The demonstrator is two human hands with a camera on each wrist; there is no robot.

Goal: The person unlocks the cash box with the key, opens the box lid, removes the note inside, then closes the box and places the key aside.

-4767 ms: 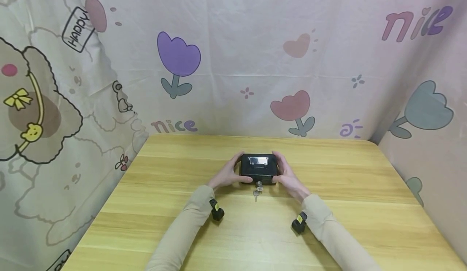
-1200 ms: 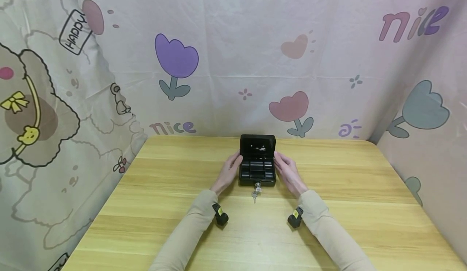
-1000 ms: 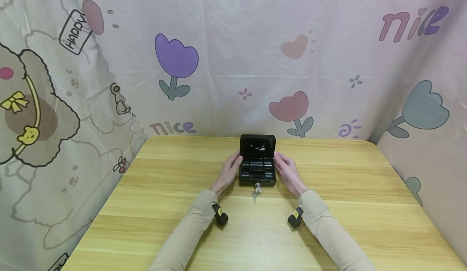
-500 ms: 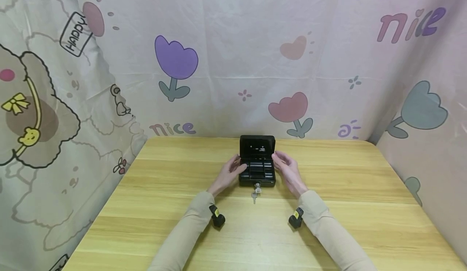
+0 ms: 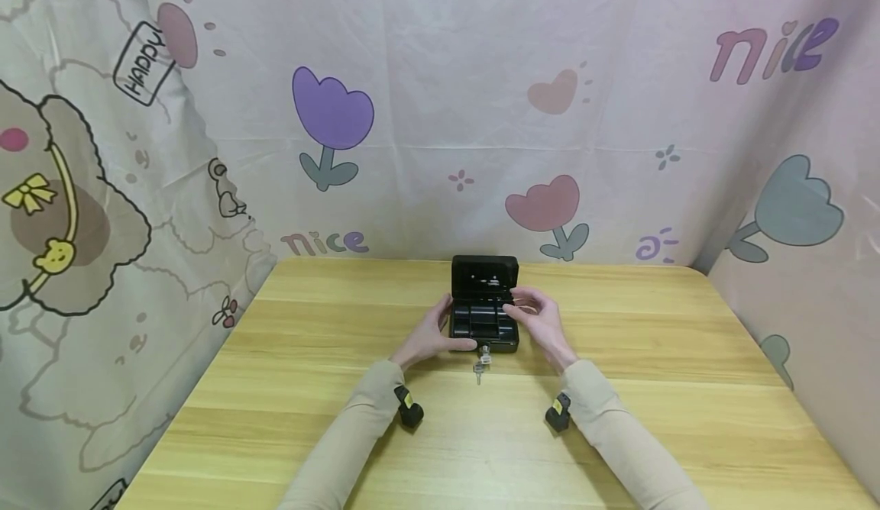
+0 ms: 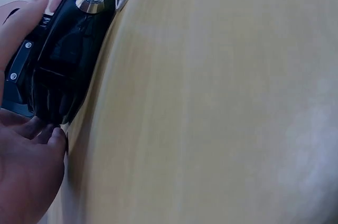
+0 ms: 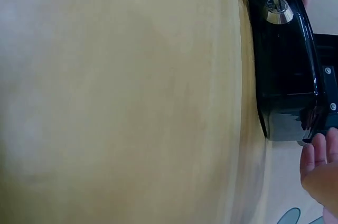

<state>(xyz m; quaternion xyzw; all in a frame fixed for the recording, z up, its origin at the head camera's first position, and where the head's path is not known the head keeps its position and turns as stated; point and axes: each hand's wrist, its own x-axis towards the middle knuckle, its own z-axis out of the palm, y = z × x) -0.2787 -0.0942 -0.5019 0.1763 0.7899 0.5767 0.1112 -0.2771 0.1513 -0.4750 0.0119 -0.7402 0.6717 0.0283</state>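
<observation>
A small black cash box (image 5: pixel 485 343) stands on the table with its lid (image 5: pixel 474 267) raised at the back, showing a divided black tray (image 5: pixel 484 315). From its front lock (image 7: pixel 278 10) hang keys (image 5: pixel 479 372) on a ring. My left hand (image 5: pixel 428 336) grips the box's left side, thumb stretched along the front edge and fingers round the side. At the right rear corner, my right hand (image 5: pixel 545 324) holds the side wall, its thumb over the tray and the other fingers outside near the hinge. Curled right fingertips (image 7: pixel 319 147) show close against the box in the right wrist view.
The box rests near the back of a wooden table (image 5: pixel 619 327). A printed cloth (image 5: pixel 426 75) hangs behind the table and along both sides. Each sleeve cuff carries a small black camera, one on the left (image 5: pixel 411 412) and one on the right (image 5: pixel 558 414).
The lid, down at first, now stands raised. My left hand has slid from the rear corner forward to the front edge. My right thumb has moved from beside the lid over the tray.
</observation>
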